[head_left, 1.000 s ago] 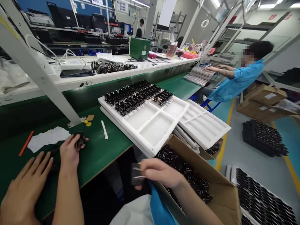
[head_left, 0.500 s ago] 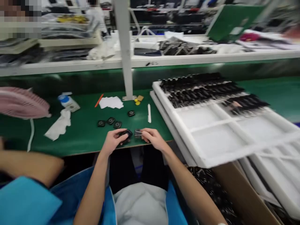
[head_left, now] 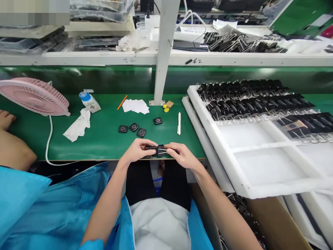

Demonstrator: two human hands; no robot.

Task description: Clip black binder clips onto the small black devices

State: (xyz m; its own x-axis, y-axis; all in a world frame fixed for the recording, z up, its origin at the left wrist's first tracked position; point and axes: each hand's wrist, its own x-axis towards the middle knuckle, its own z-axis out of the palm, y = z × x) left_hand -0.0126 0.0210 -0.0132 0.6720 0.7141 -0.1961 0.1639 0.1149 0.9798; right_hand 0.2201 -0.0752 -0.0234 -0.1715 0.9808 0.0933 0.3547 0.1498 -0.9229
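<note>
My left hand [head_left: 134,151] is closed around a black smartwatch body [head_left: 151,148] at the front edge of the green table. My right hand [head_left: 184,155] pinches the wire handles of a black binder clip [head_left: 161,150]. The clip meets the watch body's right side; whether its jaws are around the edge is too small to tell. Beyond my left hand lie more black watch bodies: one at the left [head_left: 123,129], one behind it [head_left: 134,127] and one nearer [head_left: 141,132]. Another watch body [head_left: 157,121] sits apart, farther back.
At right, a white foam tray [head_left: 235,150] holds rows of clipped watch bodies [head_left: 244,86]. A white pen [head_left: 179,123], paper [head_left: 135,106], a blue-capped bottle [head_left: 90,101] and a pink fan [head_left: 33,97] stand or lie on the table [head_left: 109,146]. A co-worker's arm [head_left: 15,149] rests at left.
The binder clip and the watch body, apart before, now meet between my hands. The whole view has shifted, so the table's things appear moved.
</note>
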